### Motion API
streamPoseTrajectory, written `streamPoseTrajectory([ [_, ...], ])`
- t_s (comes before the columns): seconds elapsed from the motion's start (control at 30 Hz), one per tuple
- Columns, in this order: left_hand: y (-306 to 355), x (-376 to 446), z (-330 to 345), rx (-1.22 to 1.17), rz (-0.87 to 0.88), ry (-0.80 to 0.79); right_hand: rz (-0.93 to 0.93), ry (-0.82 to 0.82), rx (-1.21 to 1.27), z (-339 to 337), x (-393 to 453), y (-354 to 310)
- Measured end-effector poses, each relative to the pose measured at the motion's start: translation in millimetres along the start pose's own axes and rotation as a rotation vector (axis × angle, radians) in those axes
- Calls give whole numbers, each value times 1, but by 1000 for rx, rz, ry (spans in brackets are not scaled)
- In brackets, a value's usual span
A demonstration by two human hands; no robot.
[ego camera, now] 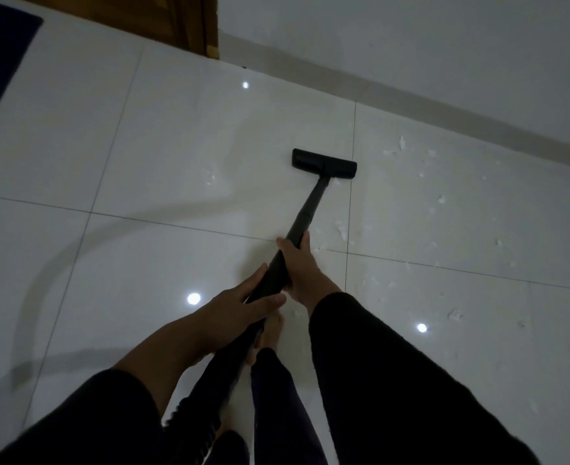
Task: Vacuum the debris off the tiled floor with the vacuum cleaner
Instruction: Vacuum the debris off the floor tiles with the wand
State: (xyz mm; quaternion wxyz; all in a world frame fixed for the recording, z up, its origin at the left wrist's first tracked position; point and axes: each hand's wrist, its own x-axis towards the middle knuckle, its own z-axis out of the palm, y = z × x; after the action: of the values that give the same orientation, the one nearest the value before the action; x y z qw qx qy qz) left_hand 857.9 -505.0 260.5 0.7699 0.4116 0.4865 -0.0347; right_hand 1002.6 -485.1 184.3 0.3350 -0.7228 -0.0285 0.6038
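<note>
Two hands hold the vacuum cleaner's black wand [305, 216]: the right hand [298, 266] wraps around it farther along, the left hand [240, 307] curls over it nearer the body. The floor head [324, 163] sits flat on the tiled floor [142, 162], just left of scattered white debris [441, 199]. The stiff, seemingly light wand steers best held mid-shaft.

Glossy smooth tiled floor [162, 135], matt black vacuum tube [310, 209], brown wooden door frame [189, 21].
</note>
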Motion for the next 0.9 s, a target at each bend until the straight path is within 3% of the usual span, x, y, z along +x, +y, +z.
streamPoseTrajectory([
  [0.47,-57,-46,71,-47,7,-44,32,42,-55,-45,-49,74],
  [0.9,-93,-97,155,-123,-15,28,46,-48,-116,-100,-103,123],
])
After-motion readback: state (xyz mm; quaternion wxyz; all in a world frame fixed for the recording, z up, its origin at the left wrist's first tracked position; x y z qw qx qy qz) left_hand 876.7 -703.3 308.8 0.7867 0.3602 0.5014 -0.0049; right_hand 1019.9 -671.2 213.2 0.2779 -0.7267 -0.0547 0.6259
